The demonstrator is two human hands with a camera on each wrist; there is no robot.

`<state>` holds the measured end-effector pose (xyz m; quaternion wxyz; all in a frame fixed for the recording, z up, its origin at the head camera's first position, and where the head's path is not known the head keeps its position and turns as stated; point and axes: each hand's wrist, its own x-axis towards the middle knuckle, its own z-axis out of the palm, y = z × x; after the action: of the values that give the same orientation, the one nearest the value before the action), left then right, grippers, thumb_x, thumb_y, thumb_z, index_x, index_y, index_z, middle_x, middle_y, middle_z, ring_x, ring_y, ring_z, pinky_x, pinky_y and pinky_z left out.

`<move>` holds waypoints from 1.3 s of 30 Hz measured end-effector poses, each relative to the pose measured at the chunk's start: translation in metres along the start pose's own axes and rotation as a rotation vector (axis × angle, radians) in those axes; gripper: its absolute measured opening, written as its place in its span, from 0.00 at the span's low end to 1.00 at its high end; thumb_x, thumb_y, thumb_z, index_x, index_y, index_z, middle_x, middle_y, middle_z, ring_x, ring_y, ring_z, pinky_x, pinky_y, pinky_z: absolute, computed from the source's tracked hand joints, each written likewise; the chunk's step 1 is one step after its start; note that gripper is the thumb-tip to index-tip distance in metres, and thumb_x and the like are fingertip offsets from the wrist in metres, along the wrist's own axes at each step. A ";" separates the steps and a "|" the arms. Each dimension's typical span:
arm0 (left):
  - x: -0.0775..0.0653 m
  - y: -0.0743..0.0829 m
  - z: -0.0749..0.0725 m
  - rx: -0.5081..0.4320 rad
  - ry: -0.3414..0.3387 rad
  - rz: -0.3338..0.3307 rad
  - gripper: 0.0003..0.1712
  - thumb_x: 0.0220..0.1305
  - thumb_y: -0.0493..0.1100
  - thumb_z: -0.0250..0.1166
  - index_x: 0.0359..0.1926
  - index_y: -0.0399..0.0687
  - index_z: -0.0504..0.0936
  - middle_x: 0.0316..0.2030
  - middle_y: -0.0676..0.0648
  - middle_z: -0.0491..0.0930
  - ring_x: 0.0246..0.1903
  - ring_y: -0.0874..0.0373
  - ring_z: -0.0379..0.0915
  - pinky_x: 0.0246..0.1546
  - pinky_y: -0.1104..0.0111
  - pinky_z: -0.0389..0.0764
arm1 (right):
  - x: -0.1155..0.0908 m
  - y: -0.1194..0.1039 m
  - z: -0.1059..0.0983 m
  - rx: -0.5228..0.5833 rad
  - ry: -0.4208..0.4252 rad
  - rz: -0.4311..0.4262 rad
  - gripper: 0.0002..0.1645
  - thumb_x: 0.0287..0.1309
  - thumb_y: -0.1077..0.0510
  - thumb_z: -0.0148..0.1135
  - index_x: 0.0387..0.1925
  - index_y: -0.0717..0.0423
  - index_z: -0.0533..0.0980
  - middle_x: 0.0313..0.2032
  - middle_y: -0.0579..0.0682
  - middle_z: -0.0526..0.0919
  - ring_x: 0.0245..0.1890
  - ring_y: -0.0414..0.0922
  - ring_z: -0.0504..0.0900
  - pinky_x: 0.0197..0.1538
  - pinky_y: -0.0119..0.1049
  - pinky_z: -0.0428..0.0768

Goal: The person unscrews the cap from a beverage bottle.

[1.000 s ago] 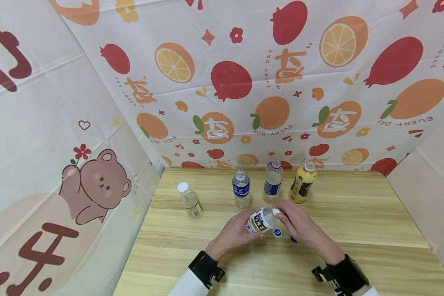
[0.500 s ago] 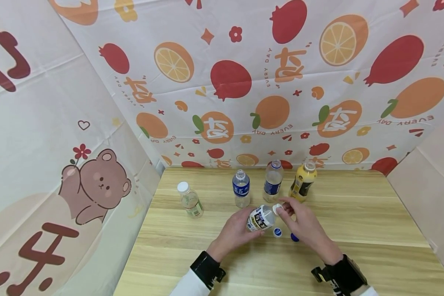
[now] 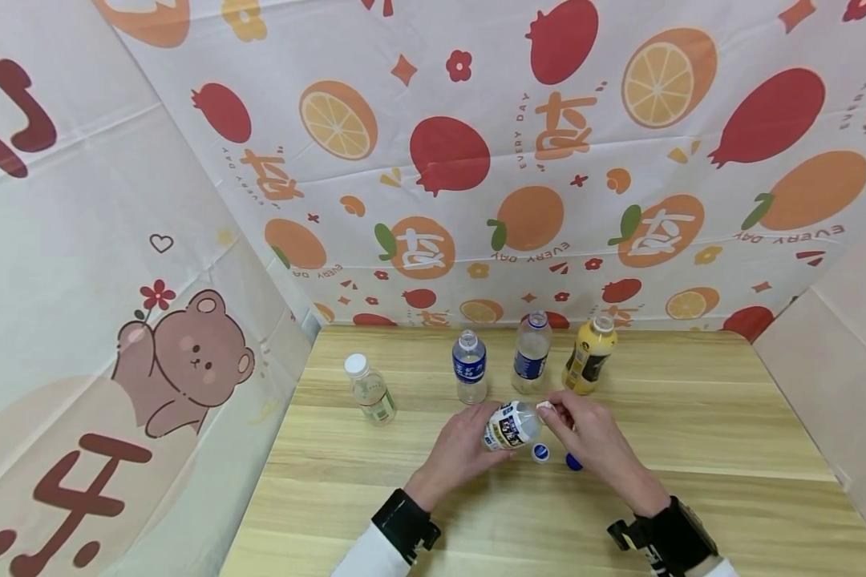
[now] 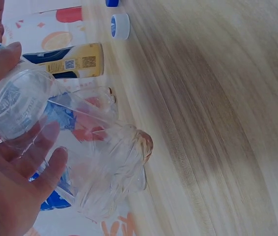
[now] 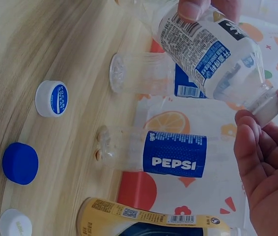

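My left hand (image 3: 465,449) grips a clear plastic bottle (image 3: 511,425) with a white, blue and black label, tilted with its neck toward the right. In the left wrist view the fingers curl round the bottle near its base. At the mouth, thumb and fingers of my right hand (image 3: 595,437) pinch a white cap (image 5: 268,108). Below the two hands, a white cap with a blue top (image 3: 540,453) and a blue cap (image 3: 573,462) lie on the table. Another white cap (image 5: 15,222) shows in the right wrist view; the right hand hides it from the head view.
Behind the hands stand three capless bottles: one with a blue label (image 3: 470,369), a Pepsi bottle (image 3: 531,357) and a yellow bottle (image 3: 588,357). A clear bottle with a white cap (image 3: 370,391) stands at the left. A printed cloth (image 3: 375,192) hangs behind the wooden table (image 3: 693,449).
The right fingers loosened around the white cap half a second ago and have closed on it again. The left hand and its bottle have shifted very slightly to the right.
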<state>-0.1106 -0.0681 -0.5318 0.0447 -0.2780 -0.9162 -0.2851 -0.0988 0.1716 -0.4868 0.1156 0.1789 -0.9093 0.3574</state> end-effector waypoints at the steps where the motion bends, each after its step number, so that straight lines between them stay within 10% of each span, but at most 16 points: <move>1: 0.000 -0.001 0.000 -0.016 -0.007 -0.003 0.43 0.52 0.53 0.83 0.66 0.50 0.74 0.54 0.49 0.82 0.50 0.58 0.80 0.52 0.66 0.82 | 0.000 0.000 -0.001 0.004 -0.012 0.000 0.07 0.71 0.56 0.66 0.45 0.56 0.82 0.28 0.37 0.76 0.27 0.33 0.72 0.26 0.29 0.75; 30: 0.000 -0.008 0.000 -0.173 -0.051 -0.032 0.42 0.53 0.50 0.82 0.68 0.52 0.74 0.55 0.53 0.82 0.51 0.61 0.79 0.53 0.67 0.81 | -0.001 0.008 -0.002 0.033 -0.075 -0.269 0.18 0.64 0.72 0.65 0.54 0.59 0.77 0.47 0.43 0.78 0.40 0.34 0.74 0.38 0.32 0.80; 39: 0.000 -0.006 0.002 -0.097 -0.026 -0.042 0.43 0.52 0.52 0.83 0.67 0.52 0.74 0.53 0.51 0.83 0.50 0.60 0.79 0.52 0.67 0.82 | 0.000 0.000 -0.003 0.060 -0.118 0.035 0.19 0.74 0.56 0.62 0.61 0.59 0.75 0.47 0.46 0.81 0.44 0.40 0.80 0.44 0.39 0.84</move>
<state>-0.1142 -0.0712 -0.5361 0.0134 -0.2643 -0.9074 -0.3266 -0.0983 0.1736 -0.4845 0.0501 0.1872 -0.9063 0.3755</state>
